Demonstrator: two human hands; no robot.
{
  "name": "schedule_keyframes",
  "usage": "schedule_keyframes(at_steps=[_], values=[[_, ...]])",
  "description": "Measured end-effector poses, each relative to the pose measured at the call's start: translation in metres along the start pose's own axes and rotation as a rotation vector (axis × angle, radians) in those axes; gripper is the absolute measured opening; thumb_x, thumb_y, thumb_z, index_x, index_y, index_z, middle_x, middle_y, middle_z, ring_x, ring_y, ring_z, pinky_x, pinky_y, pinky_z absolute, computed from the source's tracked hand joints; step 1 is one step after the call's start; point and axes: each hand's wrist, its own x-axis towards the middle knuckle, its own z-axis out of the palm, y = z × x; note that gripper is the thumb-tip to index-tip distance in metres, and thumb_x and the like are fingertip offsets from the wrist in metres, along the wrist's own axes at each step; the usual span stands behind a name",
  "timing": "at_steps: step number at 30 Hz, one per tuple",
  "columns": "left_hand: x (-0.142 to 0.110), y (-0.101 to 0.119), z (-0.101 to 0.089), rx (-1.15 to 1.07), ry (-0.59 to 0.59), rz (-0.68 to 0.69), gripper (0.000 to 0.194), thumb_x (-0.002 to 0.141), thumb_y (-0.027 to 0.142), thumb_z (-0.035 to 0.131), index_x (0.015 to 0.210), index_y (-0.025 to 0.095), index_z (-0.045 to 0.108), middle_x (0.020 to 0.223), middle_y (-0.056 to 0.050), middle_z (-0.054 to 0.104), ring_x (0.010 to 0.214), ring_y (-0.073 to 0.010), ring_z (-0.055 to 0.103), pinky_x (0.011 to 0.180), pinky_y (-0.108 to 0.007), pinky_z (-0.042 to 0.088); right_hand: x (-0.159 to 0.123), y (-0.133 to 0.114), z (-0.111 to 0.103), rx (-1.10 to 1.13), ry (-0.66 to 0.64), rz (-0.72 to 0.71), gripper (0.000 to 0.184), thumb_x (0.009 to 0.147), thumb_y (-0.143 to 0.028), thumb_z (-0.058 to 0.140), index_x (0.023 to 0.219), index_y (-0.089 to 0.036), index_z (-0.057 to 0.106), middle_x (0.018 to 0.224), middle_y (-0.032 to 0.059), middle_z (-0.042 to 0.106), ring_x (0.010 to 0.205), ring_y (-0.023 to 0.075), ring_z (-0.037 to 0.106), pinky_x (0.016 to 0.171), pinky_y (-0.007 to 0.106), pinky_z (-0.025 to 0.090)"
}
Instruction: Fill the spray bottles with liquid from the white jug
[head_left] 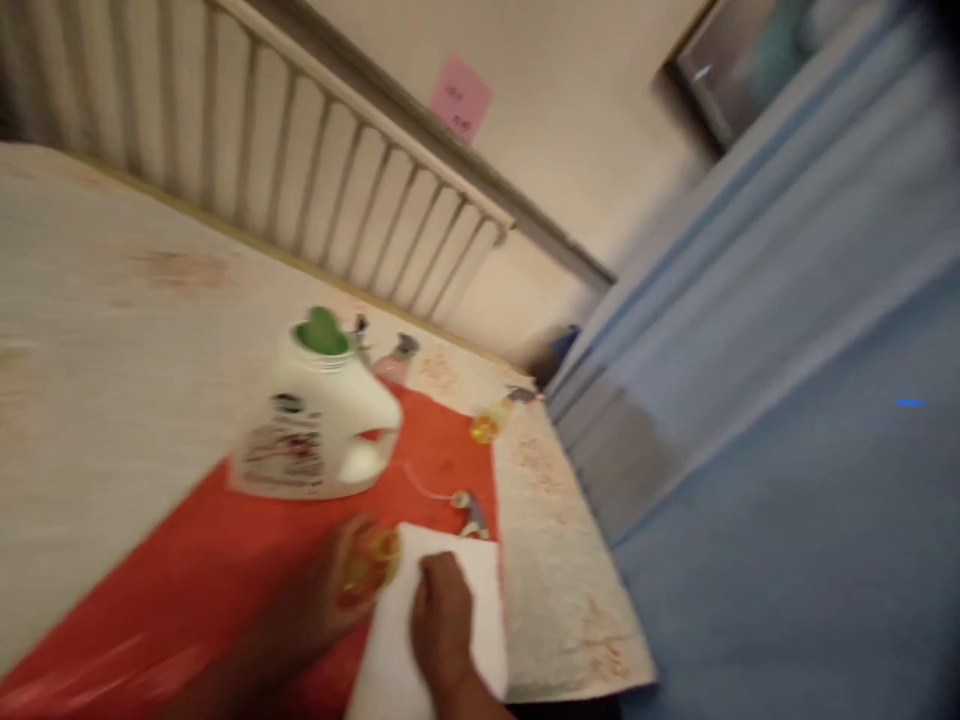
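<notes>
My left hand [341,585] is wrapped round a small clear container with a yellowish tint [375,562], probably a bottle, blurred by motion. Beside it, my right hand [444,615] is closed above a white sheet [390,640]; whatever its fingers hold, if anything, is hidden. Just beyond the sheet lies a spray trigger head [469,510] with a thin tube, on a red mat [262,560]. A large white detergent jug [315,430] with a green cap [322,332] stands upright past my left hand.
A pinkish spray bottle [396,362] stands behind the jug. Another bottle with yellow liquid [487,425] lies at the mat's far right corner. The floral tablecloth [540,560] ends at right, near a blue curtain [750,480]. A railing [322,180] runs along the back.
</notes>
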Motion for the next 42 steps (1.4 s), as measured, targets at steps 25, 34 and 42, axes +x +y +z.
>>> schedule_keyframes(at_steps=[25, 34, 42], values=[[0.002, 0.007, -0.013, -0.019, -0.167, -0.024, 0.089, 0.066, 0.022, 0.07, 0.142, 0.02, 0.025, 0.151, -0.016, 0.036, 0.137, -0.0308, 0.039, 0.112, -0.043, 0.035, 0.0, -0.005, -0.005, -0.037, -0.096, 0.074, 0.022, 0.085, -0.004, 0.043, 0.091, -0.021, 0.056, 0.084, 0.0039, 0.056, 0.079, 0.0216, 0.055, 0.074, 0.034, 0.045], [0.007, 0.006, -0.011, -0.037, -0.172, 0.015, 0.087, 0.065, 0.019, 0.068, 0.141, 0.018, 0.026, 0.148, -0.015, 0.04, 0.137, -0.0306, 0.038, 0.112, -0.042, 0.036, -0.001, -0.007, -0.006, -0.037, -0.072, 0.07, 0.022, 0.084, -0.003, 0.043, 0.088, -0.021, 0.056, 0.083, 0.0035, 0.056, 0.079, 0.0211, 0.055, 0.074, 0.033, 0.045], [0.004, 0.013, -0.016, -0.039, -0.135, 0.012, 0.076, 0.067, 0.027, 0.07, 0.134, 0.023, 0.036, 0.14, -0.011, 0.049, 0.128, -0.0283, 0.049, 0.106, -0.04, 0.042, 0.002, -0.009, -0.01, 0.062, -0.093, 0.069, 0.022, 0.085, -0.008, 0.043, 0.084, -0.019, 0.062, 0.081, 0.0064, 0.061, 0.077, 0.023, 0.058, 0.074, 0.036, 0.047]])
